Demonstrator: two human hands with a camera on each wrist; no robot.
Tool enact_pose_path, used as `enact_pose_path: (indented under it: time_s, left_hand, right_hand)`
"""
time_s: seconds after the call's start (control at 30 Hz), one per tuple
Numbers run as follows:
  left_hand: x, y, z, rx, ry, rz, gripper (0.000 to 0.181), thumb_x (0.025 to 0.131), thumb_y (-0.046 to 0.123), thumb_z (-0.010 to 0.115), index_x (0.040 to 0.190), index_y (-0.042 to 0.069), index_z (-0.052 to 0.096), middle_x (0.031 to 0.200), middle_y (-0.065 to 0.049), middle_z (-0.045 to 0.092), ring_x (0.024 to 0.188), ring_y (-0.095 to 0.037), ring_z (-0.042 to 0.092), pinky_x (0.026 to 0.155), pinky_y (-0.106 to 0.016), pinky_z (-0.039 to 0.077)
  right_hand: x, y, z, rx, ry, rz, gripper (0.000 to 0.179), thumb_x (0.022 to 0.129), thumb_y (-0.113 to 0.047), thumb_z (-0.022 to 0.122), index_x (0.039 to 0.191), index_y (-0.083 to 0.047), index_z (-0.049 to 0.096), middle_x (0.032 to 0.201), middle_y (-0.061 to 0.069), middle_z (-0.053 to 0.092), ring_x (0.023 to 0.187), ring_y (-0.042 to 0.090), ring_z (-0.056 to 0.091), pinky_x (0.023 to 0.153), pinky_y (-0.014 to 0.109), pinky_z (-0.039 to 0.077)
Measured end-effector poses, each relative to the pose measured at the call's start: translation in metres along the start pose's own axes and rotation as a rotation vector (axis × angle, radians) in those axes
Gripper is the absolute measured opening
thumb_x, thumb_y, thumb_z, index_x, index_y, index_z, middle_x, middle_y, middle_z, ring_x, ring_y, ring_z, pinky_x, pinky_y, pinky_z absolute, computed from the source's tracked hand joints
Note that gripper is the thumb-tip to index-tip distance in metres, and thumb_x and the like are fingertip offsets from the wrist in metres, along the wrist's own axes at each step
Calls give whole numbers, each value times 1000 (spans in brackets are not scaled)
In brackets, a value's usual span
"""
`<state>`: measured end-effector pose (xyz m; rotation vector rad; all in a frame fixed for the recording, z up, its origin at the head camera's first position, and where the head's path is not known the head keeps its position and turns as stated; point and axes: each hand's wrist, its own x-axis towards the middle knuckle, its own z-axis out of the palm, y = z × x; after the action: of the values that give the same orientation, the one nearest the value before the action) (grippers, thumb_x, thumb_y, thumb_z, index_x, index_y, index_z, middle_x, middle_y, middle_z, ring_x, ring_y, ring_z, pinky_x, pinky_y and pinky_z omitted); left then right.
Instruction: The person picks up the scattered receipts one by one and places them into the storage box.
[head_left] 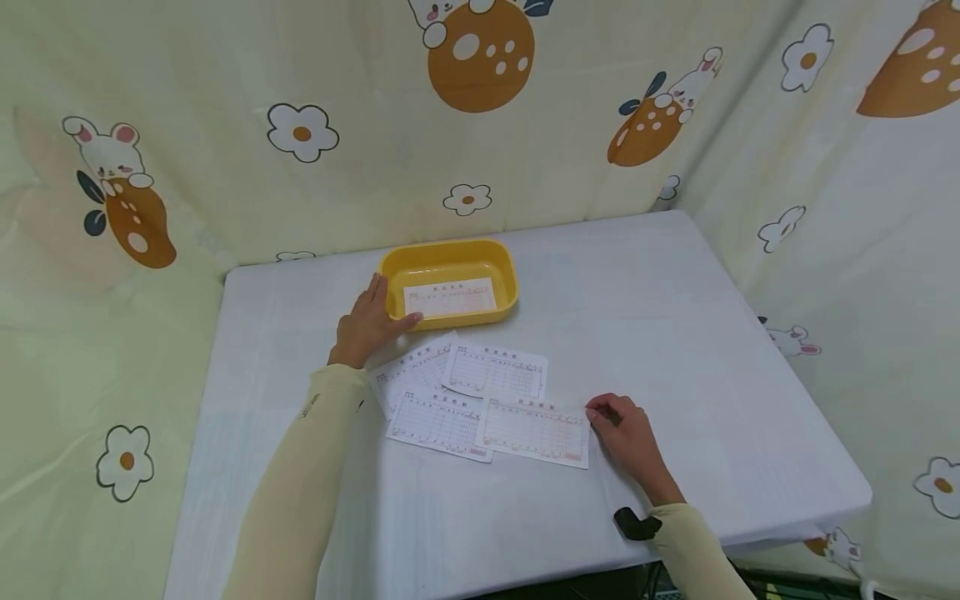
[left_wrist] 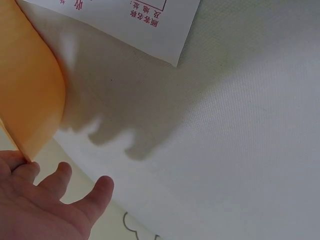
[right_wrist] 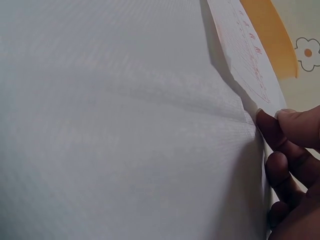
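My left hand [head_left: 369,323] grips the near left corner of a yellow plastic tray [head_left: 506,312], thumb at the front rim and fingers along the left side. One red-printed receipt slip [head_left: 450,297] lies flat inside. In the left wrist view, the fingers [left_wrist: 97,197] stand spread beside the tray's wall [left_wrist: 37,75]. On the right, my right hand [head_left: 630,439] pinches the upper right corner of another red-printed receipt slip [head_left: 534,431] between thumb and forefinger. The right wrist view shows the thumb [right_wrist: 300,125] at that slip's edge [right_wrist: 245,60].
Beneath and beside the pinched slip, several dark-printed slips [head_left: 495,368] overlap in front of the tray. A white cloth [head_left: 637,308] covers the table. Patterned curtains [head_left: 225,192] hang behind and at both sides. A black object [head_left: 636,525] sits by the right wrist.
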<state>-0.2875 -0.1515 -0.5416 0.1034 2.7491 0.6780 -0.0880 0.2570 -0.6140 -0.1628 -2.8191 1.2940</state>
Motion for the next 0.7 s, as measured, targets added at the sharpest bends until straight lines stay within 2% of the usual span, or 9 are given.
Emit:
enact_pose_path:
  time_s: [0.37, 0.7]
  left_hand:
    - [-4, 2, -1, -1, 5, 2, 112, 99, 63, 65, 173, 10, 1, 180, -7, -3, 164, -34, 12, 122, -67, 28]
    - [-7, 3, -2, -25, 10, -8, 112, 98, 64, 66, 173, 13, 0, 180, -4, -3, 164, -32, 10, 124, -67, 24]
  right_hand:
    - [0, -1, -2, 0, -6, 32, 11, 106, -3, 65, 115, 1, 70, 109, 17, 68, 101, 31, 58, 91, 48, 47]
    - [3, -4, 0, 26, -3, 35, 12, 106, -3, 64, 116, 1, 69, 109, 17, 68, 101, 32, 58, 91, 48, 47]
